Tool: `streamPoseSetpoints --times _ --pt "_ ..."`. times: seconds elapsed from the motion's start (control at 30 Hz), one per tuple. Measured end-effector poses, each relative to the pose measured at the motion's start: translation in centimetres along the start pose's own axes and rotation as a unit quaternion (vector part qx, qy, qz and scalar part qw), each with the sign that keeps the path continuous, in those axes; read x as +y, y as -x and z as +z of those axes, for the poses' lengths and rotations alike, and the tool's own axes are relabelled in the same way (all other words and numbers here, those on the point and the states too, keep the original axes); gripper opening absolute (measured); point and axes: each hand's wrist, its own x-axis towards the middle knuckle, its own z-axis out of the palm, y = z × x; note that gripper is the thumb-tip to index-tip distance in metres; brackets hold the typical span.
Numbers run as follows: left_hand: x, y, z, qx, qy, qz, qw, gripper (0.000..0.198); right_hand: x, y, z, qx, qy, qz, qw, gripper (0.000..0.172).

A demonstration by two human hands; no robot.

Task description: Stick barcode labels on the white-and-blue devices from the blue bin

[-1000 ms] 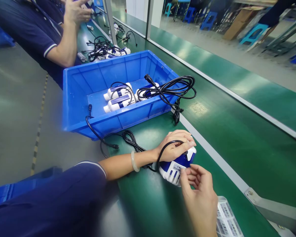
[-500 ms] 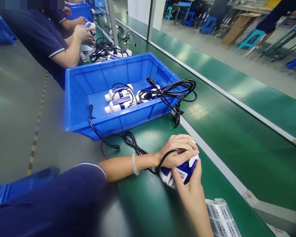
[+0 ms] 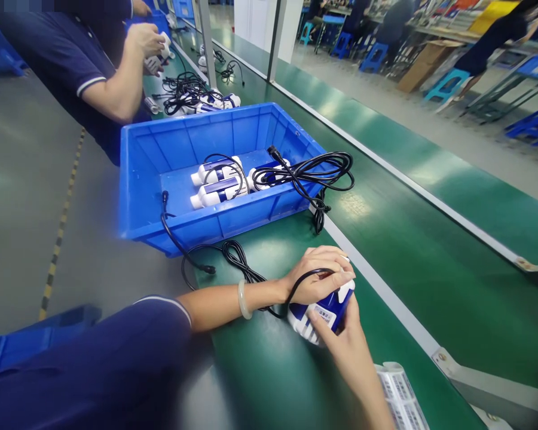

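Blue-and-white device [image 3: 298,319], lower centre of frame, on the green conveyor belt [image 3: 260,370]. Left hand [image 3: 318,275] is curled over its top, clamping it down, the black cable [image 3: 237,257] looped across the fingers. Right hand [image 3: 347,337] closes on its near end, thumb pressed flat on a white label [image 3: 325,310] on the blue face. The label appears stuck down and in its pressing stage. Label sheet [image 3: 399,394], lower right, holds more. Blue bin [image 3: 197,224], centre: three like units [image 3: 219,188] with cables, labelling not discernible. Co-worker's hand [image 3: 147,39], upper left.
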Motion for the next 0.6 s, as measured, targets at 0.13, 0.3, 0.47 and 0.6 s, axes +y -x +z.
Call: streamPoseSetpoints --times 0.13,0.3,0.47,0.6 --pt "-0.1 0.0 0.0 -0.039 -0.02 -0.027 0.999 0.031 0.5 -0.3 1.0 0.064 0.034 0.002 0.997 0.096" --pt "-0.5 -0.6 -0.8 -0.093 -0.058 -0.111 0.988 0.021 1.9 -1.3 -1.0 0.061 -0.187 0.121 0.973 0.065" --pt "1.2 -1.4 -1.6 0.082 -0.104 -0.053 0.99 0.01 1.6 -6.4 -6.9 0.202 -0.181 0.11 0.956 0.042" --pt "3.7 0.1 -2.1 0.043 -0.09 0.066 0.993 0.021 -0.2 -11.5 -13.2 0.294 -0.083 0.051 0.951 0.034"
